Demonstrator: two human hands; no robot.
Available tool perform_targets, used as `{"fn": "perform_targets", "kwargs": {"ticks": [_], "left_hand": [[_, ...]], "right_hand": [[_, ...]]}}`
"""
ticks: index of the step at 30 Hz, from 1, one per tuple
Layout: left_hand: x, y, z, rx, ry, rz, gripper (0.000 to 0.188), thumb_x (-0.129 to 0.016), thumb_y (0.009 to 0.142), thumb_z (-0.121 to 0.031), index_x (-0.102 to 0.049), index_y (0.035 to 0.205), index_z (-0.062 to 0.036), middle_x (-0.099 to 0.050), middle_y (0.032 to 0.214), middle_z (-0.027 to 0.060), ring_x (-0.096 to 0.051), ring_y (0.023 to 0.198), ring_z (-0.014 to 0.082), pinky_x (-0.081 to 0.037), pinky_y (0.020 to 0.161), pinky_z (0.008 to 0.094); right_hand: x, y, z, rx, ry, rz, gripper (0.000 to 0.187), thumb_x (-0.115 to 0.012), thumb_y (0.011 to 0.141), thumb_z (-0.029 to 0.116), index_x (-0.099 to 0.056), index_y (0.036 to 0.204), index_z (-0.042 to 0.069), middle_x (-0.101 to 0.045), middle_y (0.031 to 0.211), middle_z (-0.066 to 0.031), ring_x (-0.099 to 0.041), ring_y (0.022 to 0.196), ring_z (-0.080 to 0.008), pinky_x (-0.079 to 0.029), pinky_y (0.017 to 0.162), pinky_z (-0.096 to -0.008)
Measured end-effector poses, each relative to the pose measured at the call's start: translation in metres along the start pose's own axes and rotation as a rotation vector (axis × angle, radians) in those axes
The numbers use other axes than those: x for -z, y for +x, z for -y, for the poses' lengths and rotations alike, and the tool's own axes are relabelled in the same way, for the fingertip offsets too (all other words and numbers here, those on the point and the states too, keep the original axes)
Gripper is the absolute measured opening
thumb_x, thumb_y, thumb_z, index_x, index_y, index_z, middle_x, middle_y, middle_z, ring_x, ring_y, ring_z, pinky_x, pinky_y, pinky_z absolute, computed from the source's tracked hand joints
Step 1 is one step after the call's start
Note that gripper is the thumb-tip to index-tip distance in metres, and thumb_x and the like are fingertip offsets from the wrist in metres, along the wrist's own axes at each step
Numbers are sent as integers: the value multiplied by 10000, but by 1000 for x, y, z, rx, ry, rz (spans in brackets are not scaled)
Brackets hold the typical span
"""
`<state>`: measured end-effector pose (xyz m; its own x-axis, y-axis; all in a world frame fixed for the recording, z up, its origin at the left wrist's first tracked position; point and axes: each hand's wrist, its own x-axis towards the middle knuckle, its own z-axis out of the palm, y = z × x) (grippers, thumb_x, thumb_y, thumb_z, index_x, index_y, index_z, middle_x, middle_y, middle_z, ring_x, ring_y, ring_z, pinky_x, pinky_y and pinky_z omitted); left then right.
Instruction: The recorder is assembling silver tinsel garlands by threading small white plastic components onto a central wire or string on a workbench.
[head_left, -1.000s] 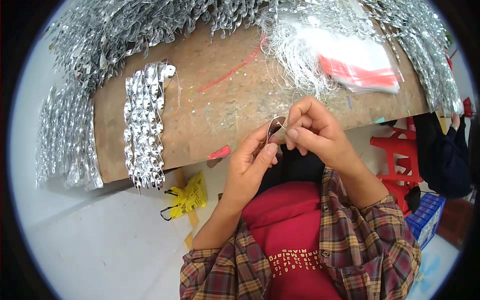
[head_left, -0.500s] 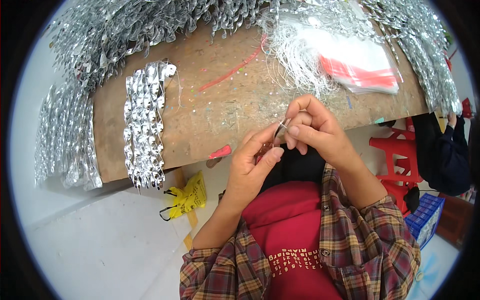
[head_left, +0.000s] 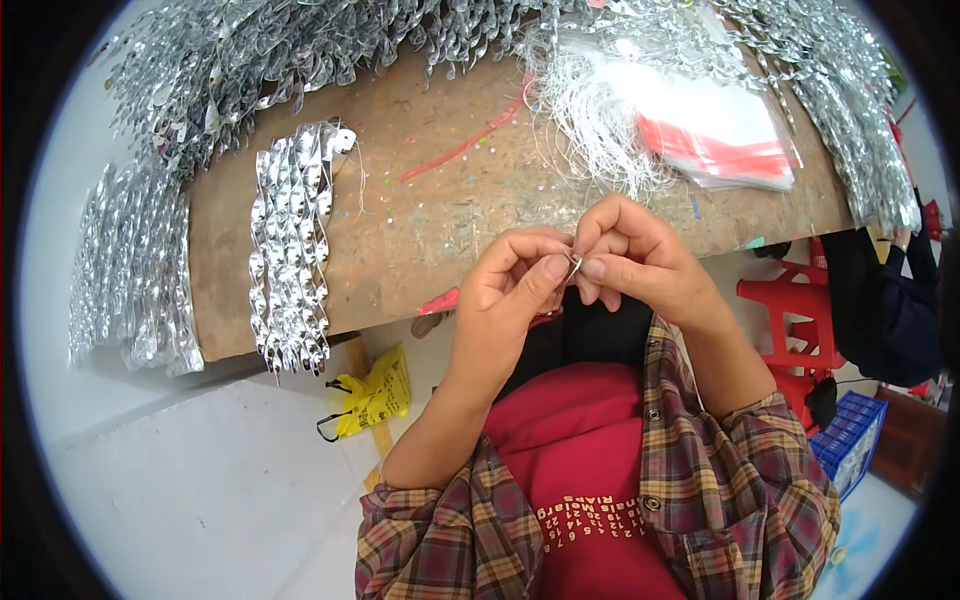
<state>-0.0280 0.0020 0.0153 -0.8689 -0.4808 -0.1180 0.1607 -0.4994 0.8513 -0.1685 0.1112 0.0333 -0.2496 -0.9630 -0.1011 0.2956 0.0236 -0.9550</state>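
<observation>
Just beyond my body, near the table's front edge, my left hand (head_left: 515, 290) and my right hand (head_left: 640, 262) meet, thumbs and fingertips pinched together. A short bit of thin white string (head_left: 576, 265) shows between the fingertips; whatever else they hold is mostly covered by the fingers. To the left lies a bundle of twisted silver foil strips (head_left: 290, 250), hanging a little over the front edge. A tangle of white strings (head_left: 590, 125) lies beyond my right hand, beside a stack of clear plastic bags with red bands (head_left: 715, 150).
Piles of silver foil spirals cover the back (head_left: 330, 50), left (head_left: 135, 270) and right (head_left: 845, 130) of the worn wooden table (head_left: 420, 220). A yellow bag (head_left: 375, 390) is below the edge. Red stools (head_left: 795, 315), a blue crate (head_left: 850, 440) and a person in dark clothes (head_left: 890, 310) are at right.
My hands have drawn closer, the left fingertips moving up and right to meet the right ones. A dark shiny piece seen between them earlier is now mostly hidden.
</observation>
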Motion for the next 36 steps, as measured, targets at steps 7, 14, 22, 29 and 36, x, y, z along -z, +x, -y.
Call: {"fn": "perform_targets", "kwargs": {"ticks": [7, 14, 22, 29, 36], "left_hand": [[-3, 6, 2, -34, -8, -4, 69, -544, 883, -89, -550, 924, -34, -480, 1106, 67, -475, 716, 44, -404, 579, 187], [-7, 14, 11, -232, -8, -1, 86, -535, 879, -57, -532, 959, -29, -466, 1156, 97, -526, 860, 98, -464, 759, 242], [-3, 4, 7, -216, 399, 97, 338, -547, 850, 19, -513, 1183, -27, -569, 1053, 80, -565, 885, 138, -474, 754, 265], [21, -13, -13, -329, 846, 122, 298, -544, 817, 52, -608, 1103, -2, -598, 1012, 99, -570, 762, 127, -467, 633, 218], [61, -50, -3, 129, 535, 41, 368, -539, 826, 40, -555, 1190, -14, -604, 1051, 105, -563, 739, 103, -469, 638, 213]], "right_hand": [[1, 2, -1, 20, 0, 25, 119, -519, 897, 108, -491, 990, 37, -584, 717, -23, -513, 578, -52, -402, 526, -170], [5, 7, 11, -143, -4, 34, 128, -556, 882, 161, -542, 886, 34, -559, 657, -16, -523, 510, -56, -381, 416, -168], [12, 8, 14, -21, 128, -144, 78, -542, 873, 112, -539, 867, 34, -509, 621, 1, -447, 458, -26, -271, 365, -145], [25, 9, -6, -47, 239, -198, 72, -554, 868, 95, -541, 863, 25, -512, 652, -19, -439, 478, -31, -246, 364, -137], [21, 10, -27, -153, 337, -160, 65, -557, 870, 97, -553, 886, 35, -542, 655, -37, -426, 456, -31, -231, 345, -133]]}}
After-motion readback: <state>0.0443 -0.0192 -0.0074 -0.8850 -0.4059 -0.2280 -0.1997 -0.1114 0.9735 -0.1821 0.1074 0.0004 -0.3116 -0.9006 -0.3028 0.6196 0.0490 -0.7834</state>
